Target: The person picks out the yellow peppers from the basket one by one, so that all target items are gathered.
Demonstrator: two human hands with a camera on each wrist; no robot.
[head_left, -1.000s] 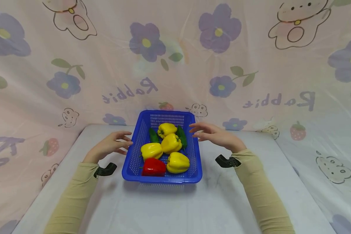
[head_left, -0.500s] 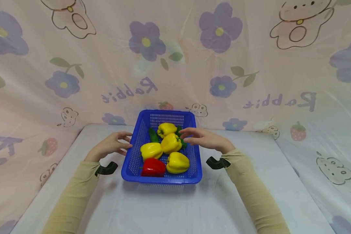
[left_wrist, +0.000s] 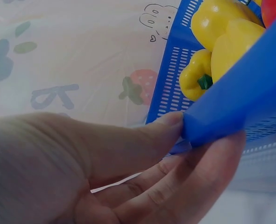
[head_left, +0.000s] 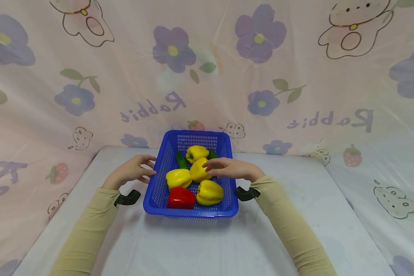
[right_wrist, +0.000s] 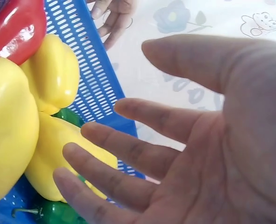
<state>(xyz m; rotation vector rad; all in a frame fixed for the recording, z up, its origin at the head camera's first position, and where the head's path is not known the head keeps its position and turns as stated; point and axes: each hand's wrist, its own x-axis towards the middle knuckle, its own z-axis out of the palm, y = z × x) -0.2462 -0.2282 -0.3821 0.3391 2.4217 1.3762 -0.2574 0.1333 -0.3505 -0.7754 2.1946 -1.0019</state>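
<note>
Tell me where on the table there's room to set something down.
The white table is bare in front of the blue basket, between the left sleeve and right sleeve, and from the right sleeve out to the patterned cloth. Inside the basket is crowded: red pepper, yellow peppers, green vegetables, the right hand above them. The left hand pinches the basket's rim.

Blue slotted basket (head_left: pixel 191 212) upright; glossy yellow pepper (head_left: pixel 198 170) lying inside near middle, partly hidden.

We saw glossy, smooth-skinned yellow peppers (head_left: pixel 209 193), a shiny red pepper (head_left: pixel 181 198) and a smooth, perforated plastic basket (head_left: pixel 191 212). We noted matt cloth sleeves (head_left: pixel 82 230), dull, plastic-looking black wrist mounts (head_left: pixel 128 197) and a creased, faintly sheeny sheet (head_left: pixel 220 96).
</note>
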